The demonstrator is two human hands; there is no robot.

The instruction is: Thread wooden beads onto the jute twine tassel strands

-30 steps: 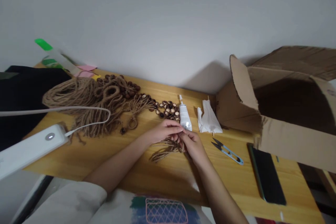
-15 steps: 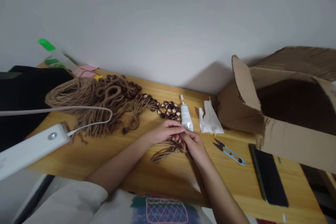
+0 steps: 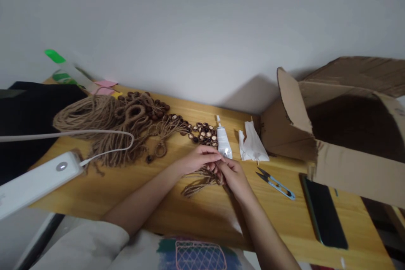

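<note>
My left hand [image 3: 200, 160] and my right hand [image 3: 231, 174] meet at the fingertips over the middle of the wooden table. Both are closed in a pinch around a bundle of brown twine [image 3: 199, 183], whose loose strands hang out below and to the left. The pinched spot itself is hidden by my fingers. Just beyond my hands lies a white glue tube [image 3: 224, 141] with a narrow nozzle. Beside it are several halved brown nut-like pieces [image 3: 204, 133] with pale insides. Blue thread snips [image 3: 276, 184] rest right of my right hand.
A coil of twine [image 3: 87, 114] and knotted cords [image 3: 136, 114] lie at the back left. Nearer, a white power bank [image 3: 41, 183] has a cable attached. To the right are a white tissue [image 3: 251, 143], an open cardboard box [image 3: 348, 168] and a dark phone [image 3: 325, 213].
My hands stay pinched together in almost the same place. The whole view has shifted very slightly.
</note>
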